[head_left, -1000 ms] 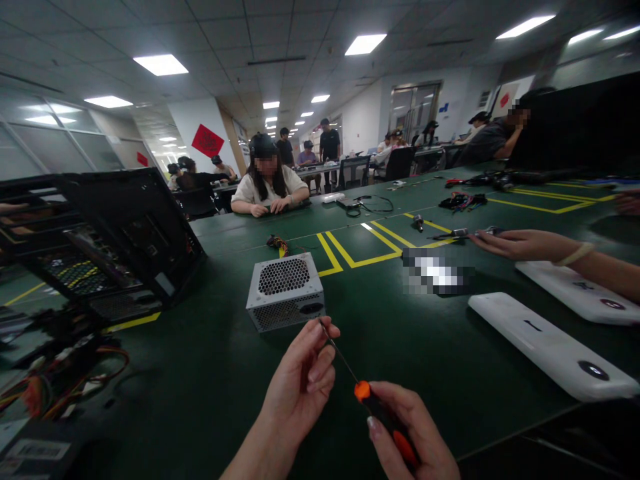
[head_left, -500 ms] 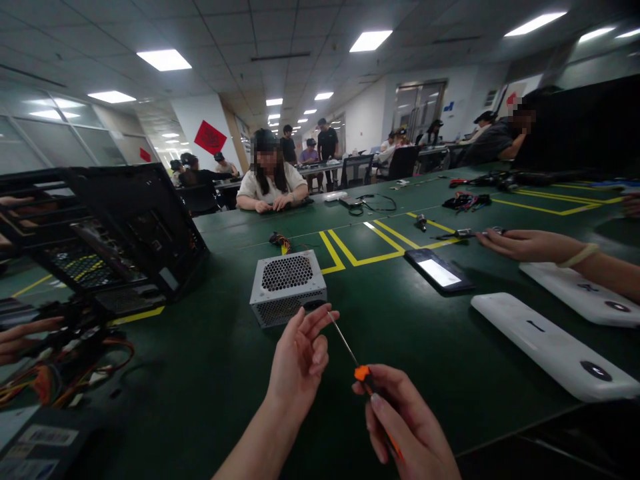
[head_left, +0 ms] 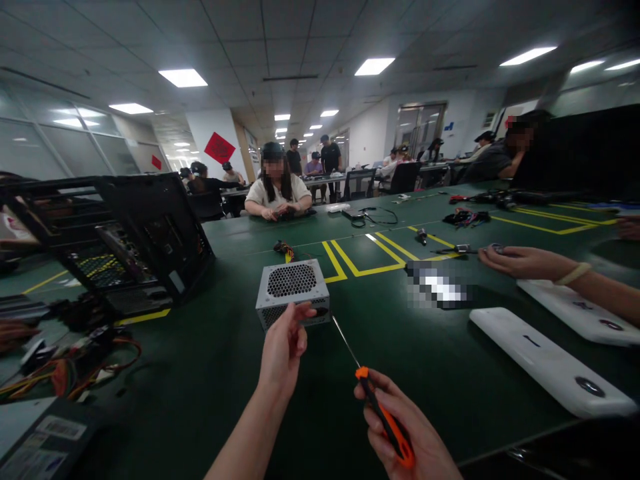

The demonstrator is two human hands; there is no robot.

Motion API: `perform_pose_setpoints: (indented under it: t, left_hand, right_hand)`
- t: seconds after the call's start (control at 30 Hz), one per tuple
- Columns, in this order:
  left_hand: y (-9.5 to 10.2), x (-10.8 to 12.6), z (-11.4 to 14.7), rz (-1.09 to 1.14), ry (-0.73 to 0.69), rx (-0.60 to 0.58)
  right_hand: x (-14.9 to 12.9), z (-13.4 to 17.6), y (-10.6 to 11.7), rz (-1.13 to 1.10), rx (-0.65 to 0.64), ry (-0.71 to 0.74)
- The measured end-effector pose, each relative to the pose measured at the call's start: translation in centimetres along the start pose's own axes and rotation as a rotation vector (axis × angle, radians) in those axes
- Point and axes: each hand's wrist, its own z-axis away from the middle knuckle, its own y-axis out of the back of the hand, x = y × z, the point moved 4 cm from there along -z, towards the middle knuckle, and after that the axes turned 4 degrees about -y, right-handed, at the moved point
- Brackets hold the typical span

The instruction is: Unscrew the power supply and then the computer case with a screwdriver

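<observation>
My right hand (head_left: 400, 420) grips a screwdriver (head_left: 389, 421) by its orange and black handle. The thin metal shaft slants up and left, its tip near the lower right corner of a grey power supply unit (head_left: 294, 280). This metal box has a honeycomb vent on top and a bundle of coloured cables (head_left: 284, 251) behind it. In front of the box is my left hand (head_left: 286, 340), index finger stretched out and the other fingers loosely bent. Nothing shows in it, and it covers part of the box's front face. Whether it touches the box I cannot tell.
An open black computer case (head_left: 165, 233) stands at the left, near tangled cables (head_left: 65, 373) and another labelled metal box (head_left: 45, 433). At right lie a pixelated phone (head_left: 440, 285), white devices (head_left: 545, 357) and another person's hand (head_left: 525, 262). Someone sits across the green table (head_left: 200, 400).
My left hand has moved left, away from the screwdriver tip and in front of the power supply unit. More of the screwdriver's handle shows in my right hand. The view has shifted slightly.
</observation>
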Motion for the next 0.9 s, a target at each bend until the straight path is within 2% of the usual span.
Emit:
perform_pose_setpoints:
  t: [0.1,0.2,0.27,0.37,0.47,0.57,0.73,0.9]
  left_hand:
    - [1.1,0.5,-0.4,-0.141,-0.114,0.073]
    - [2.4,1.2,-1.0,-0.382,-0.185,0.125]
    - [2.9,1.1,-1.6,-0.574,-0.152,0.094]
    - [3.3,-0.2,-2.2,-0.724,0.047,-0.013]
    - [3.1,-1.6,-2.4,-0.708,0.191,-0.103]
    - [2.8,-2.0,-2.3,-0.618,0.211,-0.131]
    - [2.7,-1.8,-2.3,-0.462,0.203,-0.102]
    - [2.9,-1.8,-2.2,-0.42,0.235,-0.06]
  right_hand:
    - [0.3,0.0,-0.5,-0.021,-0.003,-0.021]
    - [0.8,-0.5,-1.0,-0.021,0.013,-0.038]
    - [1.2,-1.1,-1.3,-0.032,0.032,-0.05]
    - [1.7,-1.9,-1.7,-0.058,0.054,-0.073]
    - [2.0,-2.7,-2.1,-0.073,0.067,-0.078]
    - [2.1,-3.1,-2.3,-0.076,0.067,-0.078]
    - [2.3,-3.4,-2.4,-0.081,0.046,-0.109]
    - [2.3,-3.4,-2.4,-0.079,0.04,-0.118]
